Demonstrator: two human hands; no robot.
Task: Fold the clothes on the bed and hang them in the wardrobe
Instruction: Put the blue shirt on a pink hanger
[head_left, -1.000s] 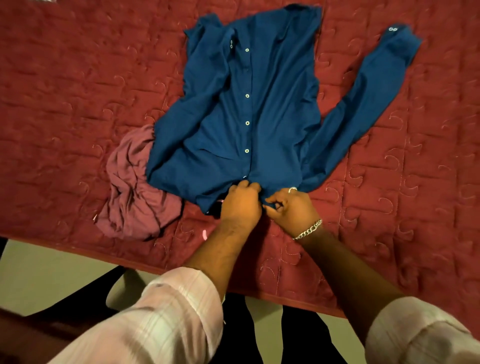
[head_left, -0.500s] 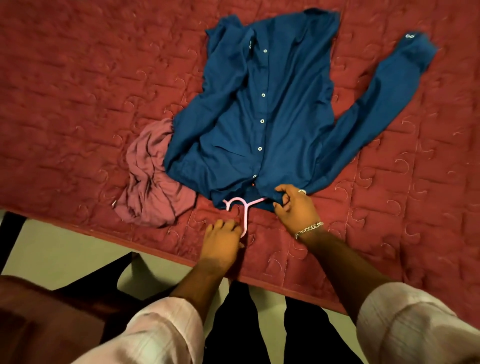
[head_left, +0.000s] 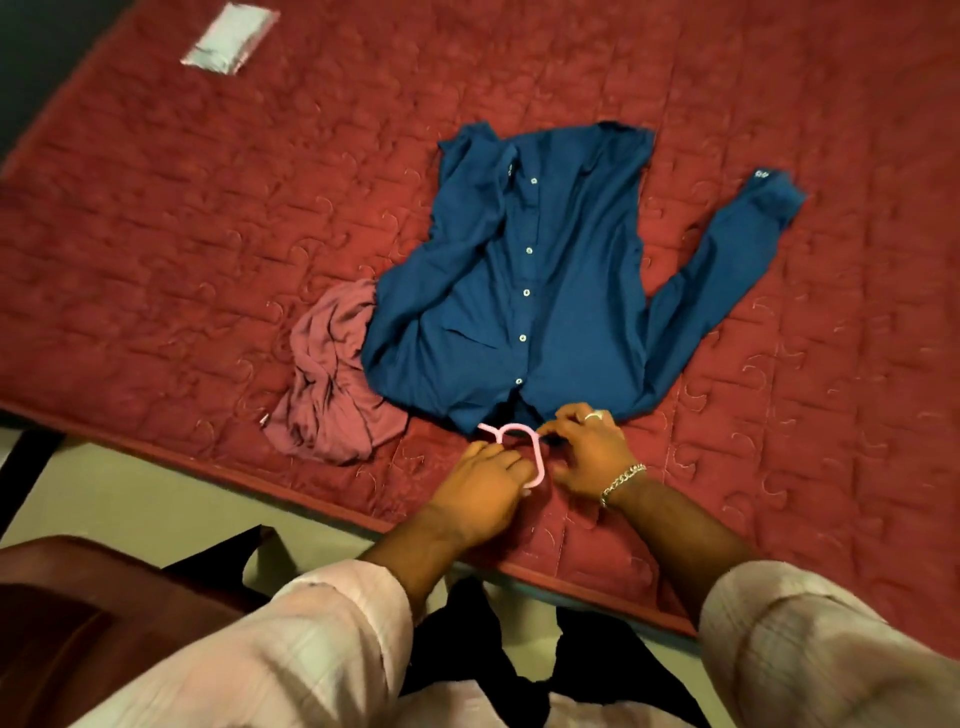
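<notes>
At the far left, up near the top edge of the bed (head_left: 156, 218), a small flat white packet (head_left: 228, 37) lies on the red quilted cover. Lower down, near the bed's near edge, a crumpled mauve garment (head_left: 332, 384) sits in a heap, its right side touching the blue shirt (head_left: 524, 291) and partly tucked under the shirt's folded sleeve. The shirt lies spread on the cover, buttoned front up, collar end toward me; one sleeve is folded across its left side and the other stretches out to the right, cuff pointing away from me. A pink hanger (head_left: 519, 441) pokes out from under the collar end, its hook curving down toward the bed's edge. My left hand (head_left: 480, 488) rests knuckles up on the cover just below the hook, fingers curled with their tips at the hook's stem; I cannot tell whether they actually grip it. My right hand (head_left: 589, 449), with a ring and a chain bracelet, sits just to the right, its fingers bent and pinching the hanger's arm where it meets the shirt's edge. Both of my forearms come out of pale pink sleeves. A dark wooden chair (head_left: 93, 613) stands on the floor at my lower left.
</notes>
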